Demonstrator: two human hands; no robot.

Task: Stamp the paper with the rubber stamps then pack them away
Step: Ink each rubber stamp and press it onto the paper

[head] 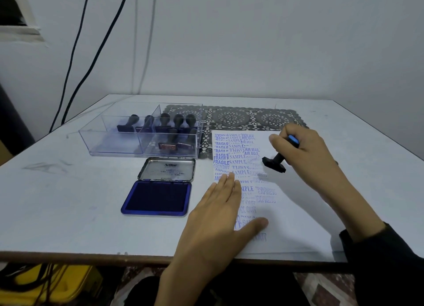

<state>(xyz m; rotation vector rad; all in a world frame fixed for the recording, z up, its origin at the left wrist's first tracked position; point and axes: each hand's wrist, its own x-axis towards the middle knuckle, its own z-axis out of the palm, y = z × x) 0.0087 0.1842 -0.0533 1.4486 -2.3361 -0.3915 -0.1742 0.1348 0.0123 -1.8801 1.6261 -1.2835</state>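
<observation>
A white paper [296, 216] covered with blue stamped words lies on the table at the right. My left hand [220, 216] lies flat on the paper's left part, fingers straight. My right hand [305, 149] grips a black rubber stamp [275, 161] with a blue top, held tilted just above the paper's upper right part. An open blue ink pad [158, 199] with its metal lid raised sits left of the paper. Behind it stands a clear plastic organiser box [96, 142] holding several black-handled stamps [169, 142].
A dark lace mat [241, 117] lies under the paper's far end and the box's right side. The grey table's front edge [91, 256] is close to me. Black cables [75, 53] hang down the wall at the back left.
</observation>
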